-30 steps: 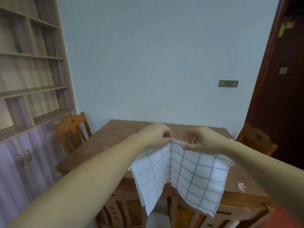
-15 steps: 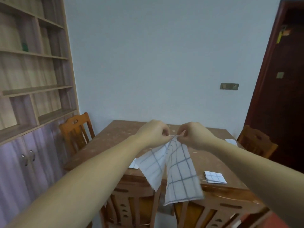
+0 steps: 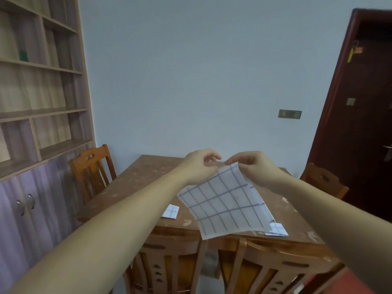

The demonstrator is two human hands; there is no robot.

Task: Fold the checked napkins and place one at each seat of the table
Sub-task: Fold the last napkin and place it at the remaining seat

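Standing nearest, below the hands, a slatted wooden chair [image 3: 275, 259] is tucked under a scuffed brown table [image 3: 137, 183]. Above it, left hand [image 3: 199, 166] and right hand [image 3: 254, 169] pinch the top edge of a limp, white, grey-checked napkin [image 3: 227, 202], which hides part of a flat folded napkin [image 3: 277, 229] below the right hand.

Soft, cool, even indoor light, source out of view. Pale wall [image 3: 191, 81] flat-lit, dimming a little toward the corners. Dark door [image 3: 360, 124] at right sinks into shadow, detail lost. Table [image 3: 137, 183] shows no hard shadows and no glare. Wide-angle bowing: bookshelf [image 3: 42, 81] uprights and door frame lean inward. Left forearm [image 3: 95, 240] soft near the lower edge. Checked napkin [image 3: 224, 200] grid slightly smeared.
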